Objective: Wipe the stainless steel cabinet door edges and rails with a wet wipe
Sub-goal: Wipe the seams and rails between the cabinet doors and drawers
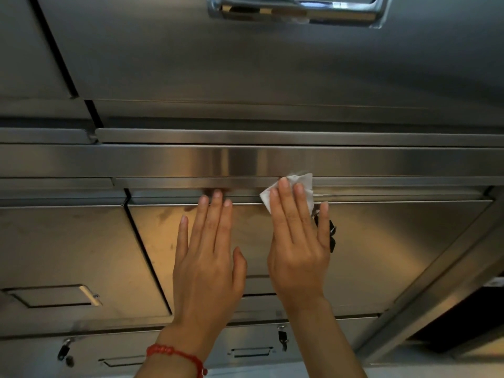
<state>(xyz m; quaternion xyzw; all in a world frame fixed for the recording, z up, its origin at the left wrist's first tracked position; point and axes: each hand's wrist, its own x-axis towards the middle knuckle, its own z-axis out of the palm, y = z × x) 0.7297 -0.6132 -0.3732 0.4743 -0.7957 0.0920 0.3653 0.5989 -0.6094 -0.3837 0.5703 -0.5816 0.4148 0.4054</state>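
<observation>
right hand (298, 241) flat, pressing wet wipe (305, 184) on rail (191, 182); left hand (208, 255) flat, empty, below rail. risk: sweep snags keys (332, 236) below rail.

Upper handle (296, 10): shiny, recessed
Lower locks (281, 329): keys (283, 341) hanging in them
Light: warm glow low, dimmer grey above
Right corner (463, 323): dark

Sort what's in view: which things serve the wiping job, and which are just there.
Job: wet wipe; right hand pressing it; left hand flat on the cabinet door; top rail.
Just there: hanging keys; red bracelet; chrome handle above.
</observation>
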